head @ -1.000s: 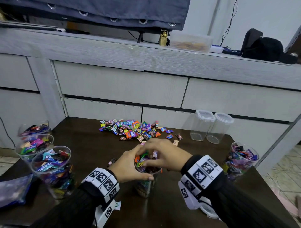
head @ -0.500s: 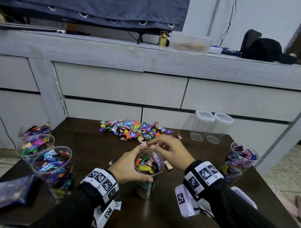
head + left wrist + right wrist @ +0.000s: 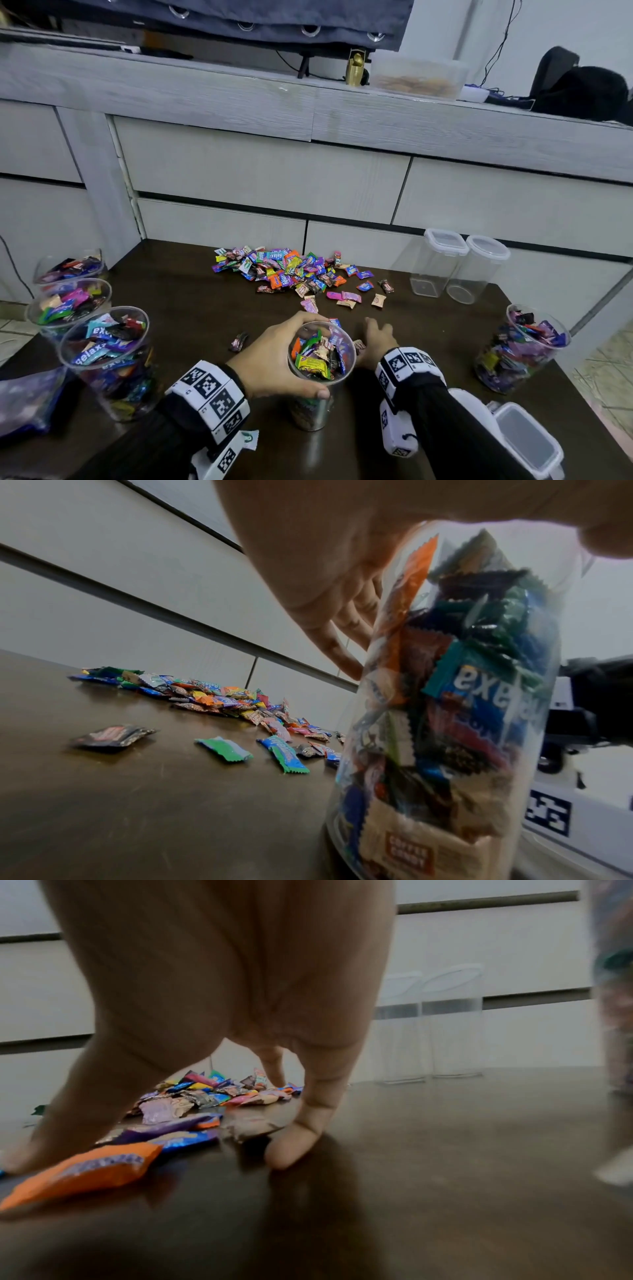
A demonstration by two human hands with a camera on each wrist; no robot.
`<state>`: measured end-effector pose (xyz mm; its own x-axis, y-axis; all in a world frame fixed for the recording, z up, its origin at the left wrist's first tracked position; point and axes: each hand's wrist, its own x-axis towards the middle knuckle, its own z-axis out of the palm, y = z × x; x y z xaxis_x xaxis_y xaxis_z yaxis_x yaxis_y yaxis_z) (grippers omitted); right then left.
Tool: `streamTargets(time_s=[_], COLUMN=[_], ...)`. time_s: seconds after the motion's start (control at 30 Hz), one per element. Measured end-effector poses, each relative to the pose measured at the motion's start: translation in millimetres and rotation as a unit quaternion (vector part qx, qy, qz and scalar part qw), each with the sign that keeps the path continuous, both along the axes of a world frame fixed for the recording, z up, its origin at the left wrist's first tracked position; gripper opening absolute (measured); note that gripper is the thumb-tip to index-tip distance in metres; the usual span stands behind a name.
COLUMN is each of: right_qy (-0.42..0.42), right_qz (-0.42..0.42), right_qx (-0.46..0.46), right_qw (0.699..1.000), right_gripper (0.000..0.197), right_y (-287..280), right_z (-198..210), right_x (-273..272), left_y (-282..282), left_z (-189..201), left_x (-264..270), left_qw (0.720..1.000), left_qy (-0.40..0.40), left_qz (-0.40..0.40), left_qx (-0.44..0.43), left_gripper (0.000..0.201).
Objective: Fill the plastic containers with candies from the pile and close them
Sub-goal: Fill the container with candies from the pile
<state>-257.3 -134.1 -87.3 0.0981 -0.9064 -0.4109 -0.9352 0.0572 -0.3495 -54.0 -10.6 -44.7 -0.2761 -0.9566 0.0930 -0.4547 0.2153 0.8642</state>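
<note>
My left hand grips the rim of a clear plastic container heaped with wrapped candies; it stands upright on the dark table. The left wrist view shows my fingers curled round the container. Just right of it, my right hand is down at the table, its fingertips spread and touching the wood around loose candies, among them an orange one. None is plainly pinched. The candy pile lies farther back.
Three filled open containers stand at the left edge and another at the right. Two empty lidded containers stand at the back right. A white lid lies near my right forearm, a blue bag at front left. Drawers rise behind.
My right hand has left the top of the container and dropped to the table on its right. The left hand and the container have stayed put.
</note>
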Motion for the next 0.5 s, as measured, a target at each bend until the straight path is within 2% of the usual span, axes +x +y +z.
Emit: streamTargets(time_s=[0.13,0.3,0.37,0.5], right_qy=[0.032,0.083,0.079,-0.021], right_qz=[0.064,0.211,0.221,0.219], right_qx=[-0.023,-0.014,-0.002,0.012], right_qw=[0.997,0.974,0.972,0.975], right_gripper=[0.076,0.038,0.031,0.031], right_y=[-16,-25,-24,-17], right_z=[-3,1,2,-3], right_x=[32,60,63,56], left_y=[0,-1,-1,-1], left_z=[0,-1,-1,-1], left_x=[1,3,4,1], left_qw=[1.000,1.000,1.000,1.000], left_qy=[0.011,0.008,0.006,0.009], left_qz=[-0.005,-0.010,-0.011,0.000], left_qx=[-0.007,-0.002,0.002,-0.011], left_gripper=[0.087,0.090,0.090,0.091])
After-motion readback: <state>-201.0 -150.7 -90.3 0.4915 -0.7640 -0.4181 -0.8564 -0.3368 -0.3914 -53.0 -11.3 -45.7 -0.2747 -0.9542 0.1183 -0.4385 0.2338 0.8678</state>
